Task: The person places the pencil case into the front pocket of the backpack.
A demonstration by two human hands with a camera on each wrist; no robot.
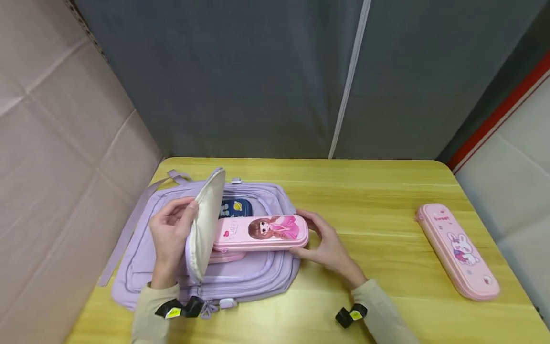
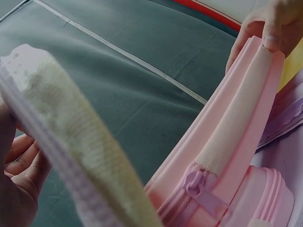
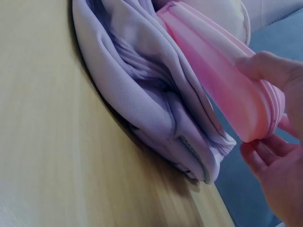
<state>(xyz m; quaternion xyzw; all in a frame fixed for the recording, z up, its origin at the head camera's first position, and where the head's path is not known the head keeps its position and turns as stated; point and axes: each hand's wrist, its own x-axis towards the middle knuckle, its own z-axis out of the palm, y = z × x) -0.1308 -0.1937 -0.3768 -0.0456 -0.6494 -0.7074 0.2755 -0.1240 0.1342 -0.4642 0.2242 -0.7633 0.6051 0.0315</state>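
Note:
A lavender backpack (image 1: pixel 146 258) lies on the table with its front pocket flap (image 1: pixel 208 224) lifted, pale lining showing. My left hand (image 1: pixel 172 234) pinches the flap's edge between thumb and fingers. With my right hand (image 1: pixel 326 243) I grip the right end of a pink pencil case (image 1: pixel 240 234) printed with a long-haired girl; its left end reaches behind the flap. In the left wrist view its zipper pull (image 2: pixel 199 189) shows. Inside the pocket, a dark blue case (image 1: pixel 240 206) with a planet print sits behind it, and another pink case (image 1: pixel 227 257) shows beneath.
A second pink pencil case (image 1: pixel 460 251) with a rabbit print lies at the table's right side. The wooden table (image 1: pixel 365 191) meets a grey curtain (image 1: pixel 236 86) at the back. A backpack strap (image 1: pixel 129 234) trails at the left, near a pale wall covering (image 1: pixel 64 143).

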